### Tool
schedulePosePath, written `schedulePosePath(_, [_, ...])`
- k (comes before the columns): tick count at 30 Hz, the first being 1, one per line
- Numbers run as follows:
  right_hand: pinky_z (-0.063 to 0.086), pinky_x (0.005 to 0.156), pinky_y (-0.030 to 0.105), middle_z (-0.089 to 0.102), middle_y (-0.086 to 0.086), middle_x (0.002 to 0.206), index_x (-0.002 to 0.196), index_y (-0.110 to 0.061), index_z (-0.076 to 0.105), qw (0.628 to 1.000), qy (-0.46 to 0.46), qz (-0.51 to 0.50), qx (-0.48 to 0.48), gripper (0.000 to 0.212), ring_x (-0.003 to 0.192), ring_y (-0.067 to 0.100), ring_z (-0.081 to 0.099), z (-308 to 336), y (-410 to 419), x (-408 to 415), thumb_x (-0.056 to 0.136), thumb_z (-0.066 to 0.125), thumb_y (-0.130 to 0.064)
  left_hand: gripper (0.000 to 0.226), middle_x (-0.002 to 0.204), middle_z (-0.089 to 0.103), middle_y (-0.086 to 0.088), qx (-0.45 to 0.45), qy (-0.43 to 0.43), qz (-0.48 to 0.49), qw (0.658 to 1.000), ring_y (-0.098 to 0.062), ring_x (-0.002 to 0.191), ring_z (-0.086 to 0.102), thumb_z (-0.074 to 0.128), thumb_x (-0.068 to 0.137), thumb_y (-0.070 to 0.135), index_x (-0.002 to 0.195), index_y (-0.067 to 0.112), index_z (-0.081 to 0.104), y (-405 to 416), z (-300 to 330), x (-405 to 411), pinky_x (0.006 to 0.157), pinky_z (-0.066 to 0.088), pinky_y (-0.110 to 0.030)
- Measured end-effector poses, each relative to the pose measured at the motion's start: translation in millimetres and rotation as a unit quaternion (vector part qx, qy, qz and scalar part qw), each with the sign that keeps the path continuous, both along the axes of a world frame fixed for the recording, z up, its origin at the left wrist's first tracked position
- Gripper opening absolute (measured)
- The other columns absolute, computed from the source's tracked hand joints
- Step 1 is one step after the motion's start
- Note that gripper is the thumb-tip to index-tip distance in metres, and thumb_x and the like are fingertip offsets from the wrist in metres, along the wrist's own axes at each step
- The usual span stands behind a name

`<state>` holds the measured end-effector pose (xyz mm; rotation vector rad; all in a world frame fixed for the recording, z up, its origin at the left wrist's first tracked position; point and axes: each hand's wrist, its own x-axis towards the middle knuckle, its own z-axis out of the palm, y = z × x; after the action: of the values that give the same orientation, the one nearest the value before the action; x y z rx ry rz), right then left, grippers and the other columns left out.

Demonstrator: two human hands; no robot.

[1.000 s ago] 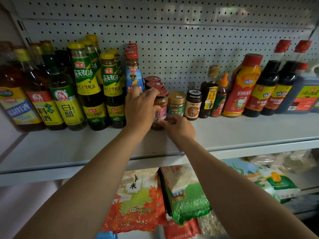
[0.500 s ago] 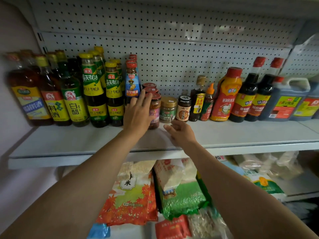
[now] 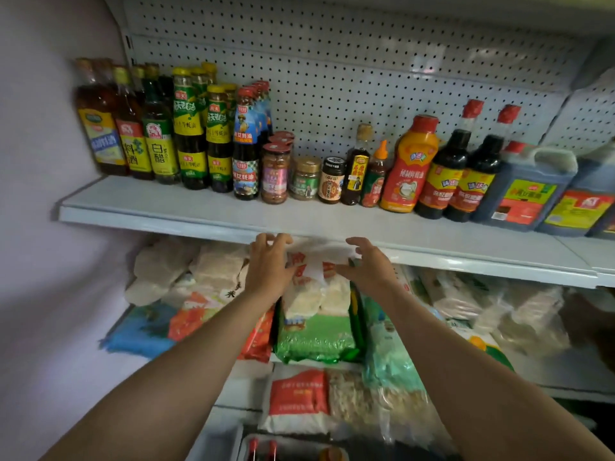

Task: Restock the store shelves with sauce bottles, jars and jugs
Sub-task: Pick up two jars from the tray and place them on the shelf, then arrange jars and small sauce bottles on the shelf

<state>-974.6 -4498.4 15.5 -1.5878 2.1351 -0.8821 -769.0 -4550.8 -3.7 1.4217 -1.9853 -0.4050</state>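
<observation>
- My left hand (image 3: 268, 271) and right hand (image 3: 369, 269) hang loose-fingered, holding nothing.
- The red-lidded jar (image 3: 275, 174) stands on the shelf (image 3: 199, 207) above them, untouched.

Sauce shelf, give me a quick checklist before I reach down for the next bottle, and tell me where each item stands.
1. Left hand free: ok, fingers loose, holding nothing.
2. Right hand free: ok, open and empty.
3. Red-lidded jar set down: ok, upright at the front of its row, beside the gold-lidded jar.
4. Front row standing: ok, nothing tipped on the sauce shelf.
5. Free space: ok, bare pegboard shows behind the short jars.
6. Next stock: cannot tell, only red caps show at the bottom edge.
</observation>
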Motion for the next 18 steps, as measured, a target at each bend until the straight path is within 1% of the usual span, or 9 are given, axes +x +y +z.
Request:
schedulePosePath(2, [0.04, 0.076, 0.028, 0.061, 0.006, 0.132, 0.139, -0.028, 0.049, 0.999, 0.023, 0.01, 0.027, 0.07, 0.113, 0.027, 0.059, -18, 19, -11, 0.079, 0.08, -0.043, 0.046, 0.13, 0.04, -0.008, 0.018, -0.006, 0.011, 1.0, -0.028, 0.126, 0.036, 0.076, 0.082, 0.018, 0.123, 0.023, 0.057, 23, -14, -7, 0.099, 0.042, -0.037])
schedulePosePath(4, [0.039, 0.078, 0.028, 0.062, 0.006, 0.132, 0.14, -0.028, 0.049, 0.998, 0.027, 0.019, 0.048, 0.072, 0.117, 0.028, 0.057, -41, 38, -22, 0.078, 0.081, -0.046, 0.054, 0.136, 0.039, -0.009, 0.049, -0.027, 0.02, 0.998, -0.029, 0.128, 0.033, 0.081, 0.077, 0.022, 0.125, 0.024, 0.056, 44, -30, -11, 0.099, 0.039, -0.036])
schedulePosePath(7, [0.039, 0.077, 0.026, 0.062, 0.007, 0.129, 0.142, -0.029, 0.047, 0.995, 0.018, 0.03, 0.095, 0.074, 0.113, 0.026, 0.059, -80, 67, -34, 0.078, 0.08, -0.047, 0.059, 0.14, 0.039, -0.012, 0.091, -0.047, 0.038, 0.994, -0.031, 0.131, 0.033, 0.085, 0.072, 0.027, 0.124, 0.021, 0.058, 74, -60, -15, 0.1, 0.034, -0.033])
schedulePosePath(9, [0.041, 0.071, 0.023, 0.064, 0.008, 0.125, 0.142, -0.029, 0.047, 0.991, 0.016, 0.033, 0.128, 0.074, 0.103, 0.024, 0.062, -106, 85, -38, 0.078, 0.08, -0.047, 0.064, 0.14, 0.039, -0.013, 0.12, -0.068, 0.039, 0.99, -0.033, 0.131, 0.034, 0.085, 0.072, 0.03, 0.128, 0.023, 0.057, 94, -83, -16, 0.102, 0.031, -0.033])
schedulePosePath(11, [0.04, 0.059, 0.017, 0.066, 0.007, 0.121, 0.142, -0.029, 0.048, 0.988, 0.0, 0.03, 0.154, 0.073, 0.086, 0.018, 0.063, -130, 100, -38, 0.079, 0.081, -0.044, 0.069, 0.139, 0.039, -0.015, 0.143, -0.093, 0.029, 0.985, -0.035, 0.131, 0.033, 0.086, 0.071, 0.031, 0.133, 0.025, 0.055, 112, -106, -14, 0.104, 0.03, -0.035])
schedulePosePath(12, [0.039, 0.059, 0.017, 0.066, 0.007, 0.122, 0.142, -0.028, 0.049, 0.986, -0.01, 0.029, 0.163, 0.072, 0.086, 0.018, 0.063, -142, 107, -38, 0.079, 0.081, -0.043, 0.071, 0.14, 0.039, -0.015, 0.154, -0.099, 0.026, 0.983, -0.035, 0.132, 0.031, 0.085, 0.072, 0.031, 0.135, 0.025, 0.054, 118, -117, -13, 0.105, 0.031, -0.037])
schedulePosePath(14, [0.039, 0.07, 0.021, 0.065, 0.008, 0.125, 0.14, -0.027, 0.05, 0.983, -0.026, 0.031, 0.178, 0.07, 0.098, 0.023, 0.062, -162, 119, -39, 0.079, 0.081, -0.041, 0.069, 0.143, 0.037, -0.013, 0.183, -0.109, 0.028, 0.977, -0.034, 0.135, 0.029, 0.083, 0.075, 0.032, 0.136, 0.026, 0.052, 127, -136, -9, 0.105, 0.037, -0.042])
schedulePosePath(15, [0.038, 0.074, 0.023, 0.064, 0.009, 0.126, 0.14, -0.026, 0.051, 0.982, -0.032, 0.03, 0.185, 0.068, 0.1, 0.024, 0.061, -172, 125, -40, 0.079, 0.081, -0.04, 0.067, 0.143, 0.038, -0.01, 0.191, -0.115, 0.027, 0.974, -0.033, 0.135, 0.029, 0.082, 0.076, 0.032, 0.135, 0.027, 0.052, 130, -145, -8, 0.103, 0.04, -0.044])
schedulePosePath(18, [0.039, 0.077, 0.027, 0.064, 0.01, 0.126, 0.138, -0.026, 0.052, 0.975, -0.047, 0.009, 0.216, 0.067, 0.103, 0.025, 0.059, -205, 140, -44, 0.078, 0.081, -0.039, 0.063, 0.145, 0.037, -0.008, 0.212, -0.129, 0.021, 0.968, -0.033, 0.134, 0.03, 0.08, 0.078, 0.029, 0.134, 0.026, 0.052, 134, -176, -9, 0.1, 0.044, -0.048])
